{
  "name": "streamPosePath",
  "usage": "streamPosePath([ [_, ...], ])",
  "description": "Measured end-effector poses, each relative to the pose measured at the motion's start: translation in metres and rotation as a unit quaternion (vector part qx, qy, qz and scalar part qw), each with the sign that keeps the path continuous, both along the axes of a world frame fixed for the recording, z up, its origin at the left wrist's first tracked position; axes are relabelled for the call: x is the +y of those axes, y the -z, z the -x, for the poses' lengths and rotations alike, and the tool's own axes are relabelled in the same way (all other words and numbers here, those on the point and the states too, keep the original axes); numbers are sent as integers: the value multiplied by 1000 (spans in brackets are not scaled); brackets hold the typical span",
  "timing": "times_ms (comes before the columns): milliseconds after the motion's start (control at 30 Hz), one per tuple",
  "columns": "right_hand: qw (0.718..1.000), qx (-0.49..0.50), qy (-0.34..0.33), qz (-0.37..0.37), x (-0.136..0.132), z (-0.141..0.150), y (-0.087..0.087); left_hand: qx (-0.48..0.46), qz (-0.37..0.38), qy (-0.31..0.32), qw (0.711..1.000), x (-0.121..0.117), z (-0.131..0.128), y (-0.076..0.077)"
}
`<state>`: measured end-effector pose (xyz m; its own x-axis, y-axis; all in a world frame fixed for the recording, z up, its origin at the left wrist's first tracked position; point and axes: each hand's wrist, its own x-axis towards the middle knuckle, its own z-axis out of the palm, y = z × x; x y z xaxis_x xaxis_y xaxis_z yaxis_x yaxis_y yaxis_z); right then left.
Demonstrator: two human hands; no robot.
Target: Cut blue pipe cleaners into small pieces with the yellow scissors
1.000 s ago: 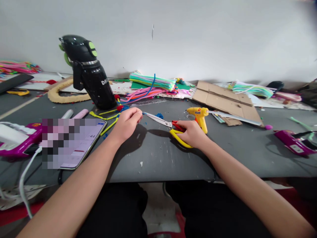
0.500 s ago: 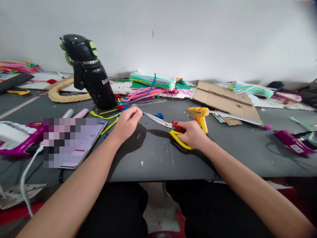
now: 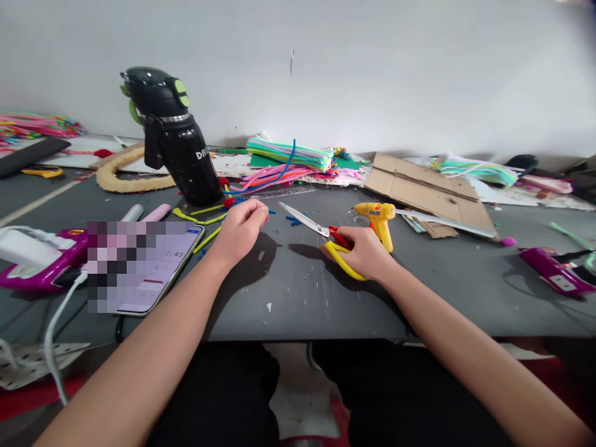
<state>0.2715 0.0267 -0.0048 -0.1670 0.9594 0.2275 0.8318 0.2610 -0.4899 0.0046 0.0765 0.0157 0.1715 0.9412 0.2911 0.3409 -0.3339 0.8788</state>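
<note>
My left hand [image 3: 244,228] is closed in a pinch, with a tiny blue tip of pipe cleaner [image 3: 272,212] showing at its fingertips; the rest is hidden by the fingers. My right hand [image 3: 365,251] grips the scissors [image 3: 305,218] by their red and yellow handles. Their blades point left toward my left hand, and their tips are a little apart from its fingers. Small blue pipe cleaner pieces [image 3: 294,221] lie on the table just behind the blades. Yellow pipe cleaner pieces [image 3: 207,239] lie beside my left wrist.
A yellow glue gun [image 3: 378,214] lies behind my right hand, near flattened cardboard [image 3: 426,186]. A black bottle [image 3: 189,158] stands at the back left, and a phone [image 3: 162,273] lies by my left forearm. Pipe cleaner bundles [image 3: 291,152] line the wall. Purple power strips [image 3: 556,270] flank both sides.
The scissors have drawn back to the right, so their tips have come away from the blue piece at my left fingertips. More blue bits show behind the blades. The view has shifted slightly.
</note>
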Motion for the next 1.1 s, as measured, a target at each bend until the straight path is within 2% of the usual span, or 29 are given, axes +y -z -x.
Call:
streamPosePath([
  [633, 1000, -13, -20, 16, 0, 0, -3, 14, -27, 8, 1000, -2, 1, 0],
  [1100, 999, -20, -24, 29, 0, -1, -7, 91, -90, -18, 992, -1, 3, 3],
])
